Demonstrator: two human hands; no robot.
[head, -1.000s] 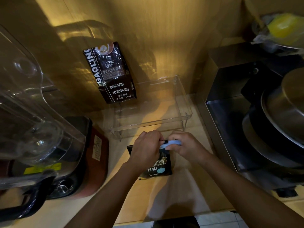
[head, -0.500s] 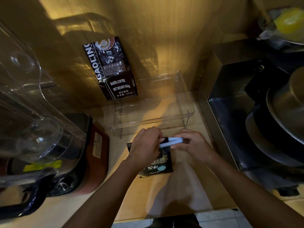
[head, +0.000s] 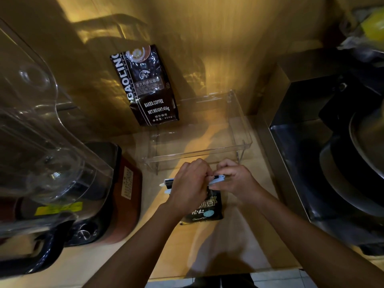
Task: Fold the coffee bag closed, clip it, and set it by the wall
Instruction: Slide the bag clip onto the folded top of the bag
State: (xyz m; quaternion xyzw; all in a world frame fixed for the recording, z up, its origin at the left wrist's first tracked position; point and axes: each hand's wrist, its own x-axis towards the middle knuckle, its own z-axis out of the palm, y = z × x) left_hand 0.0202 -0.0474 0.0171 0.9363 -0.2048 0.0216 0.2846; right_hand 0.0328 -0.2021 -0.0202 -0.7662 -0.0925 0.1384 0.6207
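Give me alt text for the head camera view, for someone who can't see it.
Two bare hands, the left hand and the right hand, fit a pale clip across the folded top of a small black coffee bag on a wooden counter. Behind stand a clear tray and a larger coffee bag by the wall.

Coffee bag [head: 149, 86] beyond the hands, against the wall: "GAOLIN", "BAKED.COFFEE", "NET.WEIGHT:454g". Small bag [head: 204, 206] under the hands: print illegible.

Head camera looks steeply down, close over the counter [head: 239, 242]
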